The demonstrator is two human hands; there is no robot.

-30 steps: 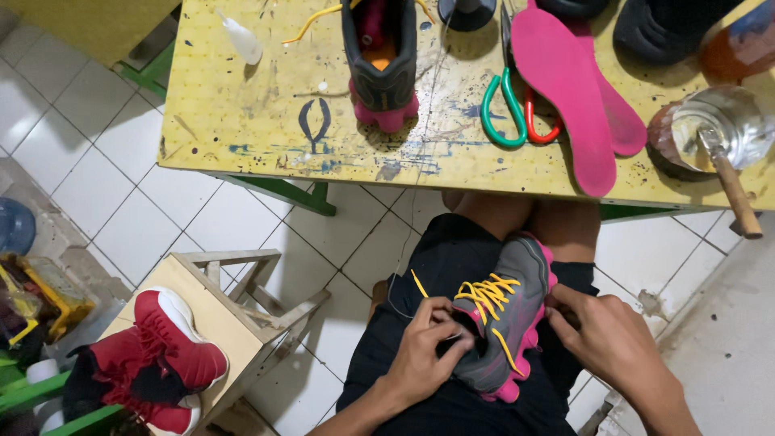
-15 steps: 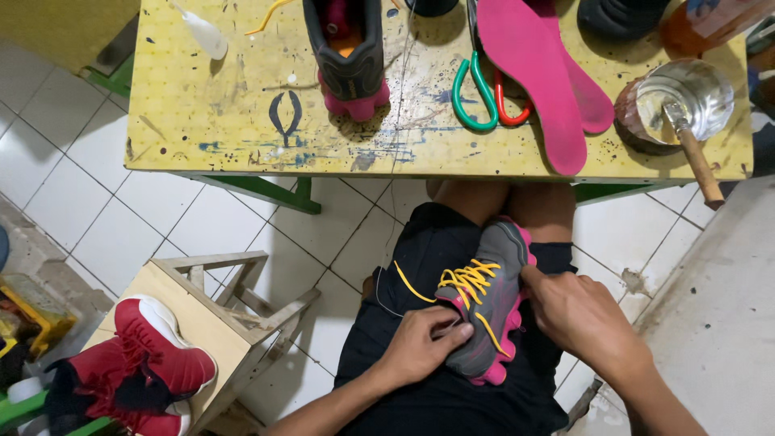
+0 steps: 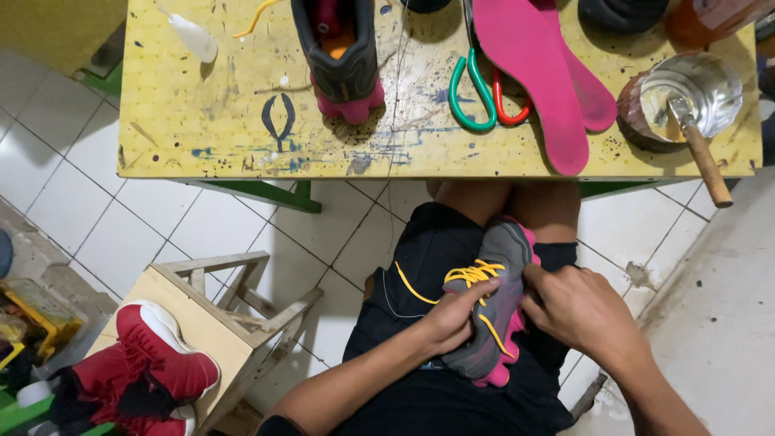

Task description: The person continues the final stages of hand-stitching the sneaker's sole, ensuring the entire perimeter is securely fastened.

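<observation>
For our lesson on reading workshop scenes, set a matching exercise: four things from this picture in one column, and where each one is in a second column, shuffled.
Things:
1. grey and pink shoe with yellow laces
2. red shoe
3. scissors
4. wooden-handled brush

Places:
A. on the wooden stool
B. standing in the metal can
C. on the person's lap, between the left hand and right hand
D. flat on the yellow table, beside the pink insoles

Pairs: 1-C, 2-A, 3-D, 4-B
</observation>
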